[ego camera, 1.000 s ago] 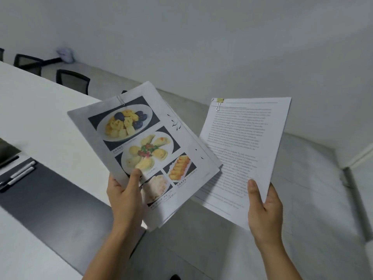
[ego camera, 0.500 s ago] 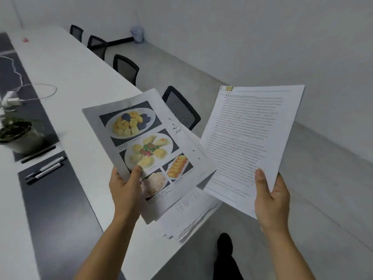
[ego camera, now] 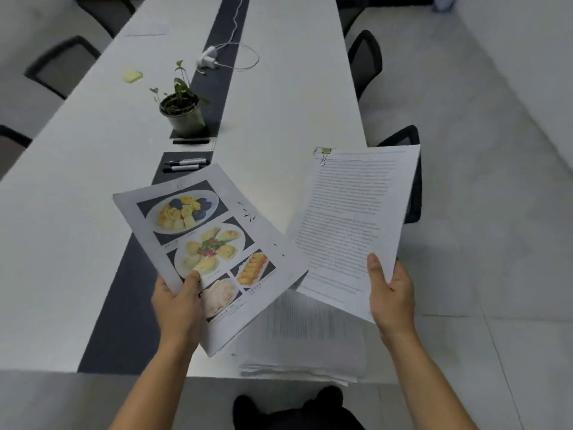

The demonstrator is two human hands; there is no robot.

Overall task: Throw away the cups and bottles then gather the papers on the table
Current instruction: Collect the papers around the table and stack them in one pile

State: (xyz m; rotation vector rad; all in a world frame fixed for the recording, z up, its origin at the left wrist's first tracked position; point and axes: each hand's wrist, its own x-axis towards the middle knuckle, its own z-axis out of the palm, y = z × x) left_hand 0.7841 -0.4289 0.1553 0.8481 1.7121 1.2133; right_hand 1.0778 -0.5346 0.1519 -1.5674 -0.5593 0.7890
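A person stands at the near end of a long white tabletop [ego camera: 77, 212], holding papers in both hands above it.

The left hand [ego camera: 178, 308], lower centre, pinches the bottom edge of a menu [ego camera: 210, 243] printed with food photos. Its thumb [ego camera: 192, 279] presses on top and the other fingers are hidden beneath. The menu tilts up towards the camera, probably so it can be read and sorted.

The right hand [ego camera: 392, 297], lower right, pinches a set of text pages [ego camera: 350, 225] the same way, with its thumb [ego camera: 375, 268] on the front. A clip [ego camera: 325, 153] binds their top corner. The two sets are held side by side, their inner edges overlapping at frame centre, probably to compare them before merging.

Below them a stack [ego camera: 304, 339] of papers lies on the tabletop's near right corner, likely the gathering pile. One far sheet [ego camera: 144, 31] lies at upper left, not yet collected.

No cup or bottle is in view, so that part of the task looks done.

Up the middle of the frame sit pens [ego camera: 184, 165], a plant [ego camera: 183, 114] and a charger [ego camera: 207, 57], with a yellow sticky pad [ego camera: 132, 76] to the left.
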